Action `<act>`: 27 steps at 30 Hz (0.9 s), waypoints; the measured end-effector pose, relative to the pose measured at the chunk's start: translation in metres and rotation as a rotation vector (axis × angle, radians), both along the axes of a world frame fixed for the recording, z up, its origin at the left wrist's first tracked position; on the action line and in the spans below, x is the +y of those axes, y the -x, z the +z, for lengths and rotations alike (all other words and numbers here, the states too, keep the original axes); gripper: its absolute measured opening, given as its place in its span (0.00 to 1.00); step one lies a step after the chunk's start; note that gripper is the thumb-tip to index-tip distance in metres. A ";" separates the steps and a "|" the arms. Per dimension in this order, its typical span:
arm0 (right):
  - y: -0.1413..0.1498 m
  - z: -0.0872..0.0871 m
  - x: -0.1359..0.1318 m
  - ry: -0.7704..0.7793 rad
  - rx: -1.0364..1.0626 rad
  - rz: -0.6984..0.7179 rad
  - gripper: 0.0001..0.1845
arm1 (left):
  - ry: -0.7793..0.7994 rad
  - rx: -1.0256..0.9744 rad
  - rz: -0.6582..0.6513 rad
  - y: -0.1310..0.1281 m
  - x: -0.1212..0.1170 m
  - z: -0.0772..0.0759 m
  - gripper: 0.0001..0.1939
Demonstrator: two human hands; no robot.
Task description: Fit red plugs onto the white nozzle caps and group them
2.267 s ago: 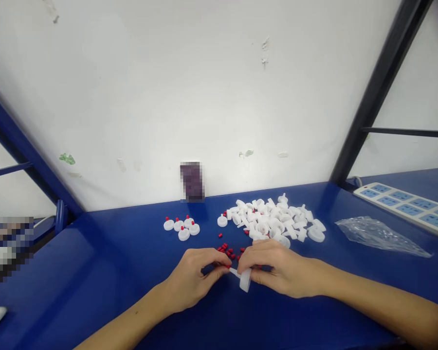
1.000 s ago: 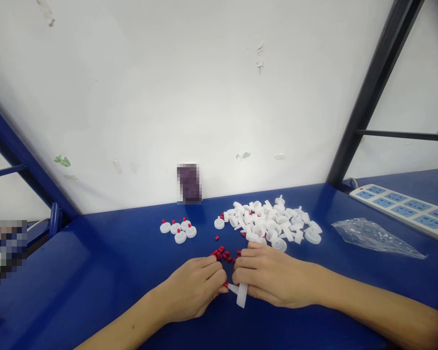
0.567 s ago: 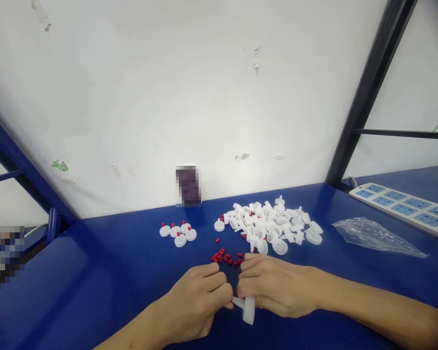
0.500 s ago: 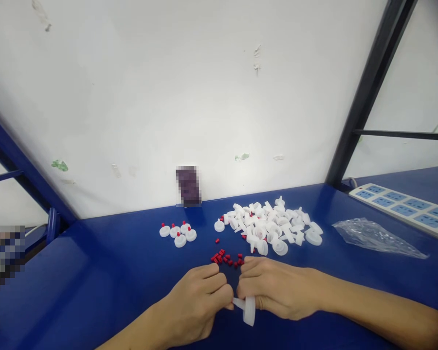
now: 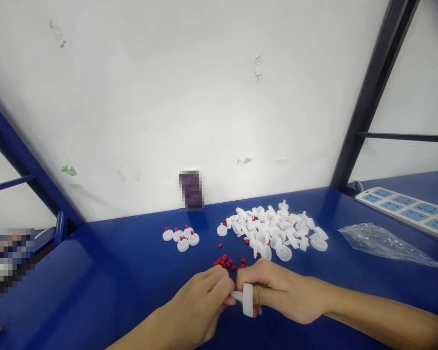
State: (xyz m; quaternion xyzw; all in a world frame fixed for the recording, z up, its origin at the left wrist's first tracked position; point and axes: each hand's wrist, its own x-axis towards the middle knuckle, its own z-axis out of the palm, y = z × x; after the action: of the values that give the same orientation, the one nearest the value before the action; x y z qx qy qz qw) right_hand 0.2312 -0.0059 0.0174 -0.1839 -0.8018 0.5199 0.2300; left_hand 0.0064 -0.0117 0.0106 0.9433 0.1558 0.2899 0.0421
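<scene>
Near the table's front, my right hand (image 5: 277, 294) is closed round the wide base of a white nozzle cap (image 5: 247, 300), held on its side with the spout toward the left. My left hand (image 5: 209, 301) pinches the tip of that spout; whatever else its fingers hold is hidden. Just beyond my hands lie several small red caps (image 5: 224, 259). Farther back is a heap of white nozzle caps (image 5: 273, 231) with a few red caps among them. To the left of the heap several nozzle caps with red tips (image 5: 183, 244) stand upright in a group.
The table top (image 5: 131, 272) is blue. A clear plastic bag (image 5: 387, 243) lies at the right, in front of a white power strip (image 5: 412, 209). A blurred dark object (image 5: 191, 189) leans on the wall. Metal posts (image 5: 372, 97) rise at both sides.
The nozzle cap in my hands has turned to lie more level and moved up slightly. My right hand has rotated with it. The view has shifted a little.
</scene>
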 end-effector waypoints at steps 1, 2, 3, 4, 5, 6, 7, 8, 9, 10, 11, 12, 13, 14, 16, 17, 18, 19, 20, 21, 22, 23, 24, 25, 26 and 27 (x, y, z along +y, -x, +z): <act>-0.001 0.003 0.000 0.020 0.007 0.006 0.20 | 0.068 0.030 -0.030 0.002 -0.001 0.004 0.18; -0.003 0.006 0.001 0.032 0.010 0.013 0.20 | 0.126 0.058 -0.053 0.003 -0.001 0.008 0.20; -0.005 0.008 0.001 0.041 0.008 0.019 0.19 | 0.171 0.073 -0.068 0.005 -0.002 0.011 0.21; -0.007 0.010 0.002 0.050 -0.001 0.031 0.19 | 0.210 0.080 -0.073 0.006 -0.003 0.013 0.21; -0.009 0.012 0.002 0.057 -0.013 0.045 0.18 | 0.244 0.082 -0.078 0.007 -0.004 0.015 0.21; -0.010 0.012 0.002 0.066 -0.027 0.058 0.17 | 0.272 0.080 -0.083 0.008 -0.004 0.015 0.20; -0.012 0.012 0.002 0.075 -0.040 0.069 0.16 | 0.298 0.076 -0.089 0.009 -0.004 0.015 0.20; -0.012 0.011 0.002 0.083 -0.051 0.078 0.16 | 0.324 0.072 -0.098 0.009 -0.005 0.013 0.20; -0.013 0.010 0.002 0.091 -0.061 0.087 0.15 | 0.354 0.062 -0.106 0.008 -0.005 0.011 0.21; -0.014 0.009 0.002 0.101 -0.069 0.096 0.15 | 0.395 0.049 -0.112 0.008 -0.005 0.009 0.22; -0.014 0.008 0.002 0.106 -0.075 0.109 0.16 | 0.456 0.032 -0.117 0.006 -0.006 0.007 0.23; -0.014 0.007 0.001 0.101 -0.078 0.123 0.16 | 0.542 0.015 -0.126 0.005 -0.006 0.004 0.25; -0.014 0.006 0.001 0.085 -0.078 0.134 0.16 | 0.654 -0.001 -0.141 0.003 -0.007 0.002 0.27; -0.014 0.006 0.001 0.061 -0.077 0.142 0.17 | 0.781 -0.017 -0.161 0.001 -0.008 0.000 0.30; -0.014 0.006 0.001 0.007 -0.073 0.153 0.20 | 1.006 -0.033 -0.200 -0.002 -0.010 -0.001 0.33; -0.013 0.006 0.001 -0.014 -0.069 0.164 0.22 | 1.061 -0.033 -0.222 -0.004 -0.011 0.000 0.33; -0.013 0.006 0.001 -0.024 -0.069 0.182 0.24 | 1.066 -0.025 -0.247 -0.006 -0.012 0.001 0.34; -0.012 0.007 0.001 -0.029 -0.068 0.206 0.25 | 1.031 -0.013 -0.272 -0.008 -0.013 0.003 0.34; -0.012 0.007 0.001 -0.032 -0.067 0.229 0.27 | 0.973 0.002 -0.295 -0.009 -0.014 0.005 0.33; -0.011 0.008 0.000 -0.035 -0.067 0.246 0.28 | 0.911 0.016 -0.310 -0.010 -0.015 0.007 0.33; -0.011 0.008 0.000 -0.038 -0.067 0.255 0.29 | 0.857 0.023 -0.317 -0.012 -0.016 0.009 0.32; -0.011 0.008 -0.001 -0.042 -0.066 0.257 0.30 | 0.816 0.014 -0.297 -0.013 -0.016 0.011 0.32; -0.011 0.008 -0.001 -0.047 -0.060 0.252 0.31 | 0.787 0.005 -0.275 -0.014 -0.017 0.011 0.31; -0.010 0.008 -0.002 -0.055 -0.053 0.244 0.31 | 0.763 -0.001 -0.266 -0.014 -0.017 0.012 0.31; -0.010 0.007 -0.002 -0.062 -0.047 0.238 0.32 | 0.745 -0.004 -0.262 -0.015 -0.018 0.012 0.30; -0.009 0.007 -0.003 -0.067 -0.042 0.235 0.32 | 0.733 0.011 -0.277 -0.015 -0.018 0.011 0.30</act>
State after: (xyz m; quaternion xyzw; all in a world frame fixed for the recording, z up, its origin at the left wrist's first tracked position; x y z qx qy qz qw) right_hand 0.2407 -0.0089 0.0240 -0.0920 -0.8394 0.5123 0.1568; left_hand 0.0214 -0.0295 0.0220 0.8794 0.1202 0.2018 0.4142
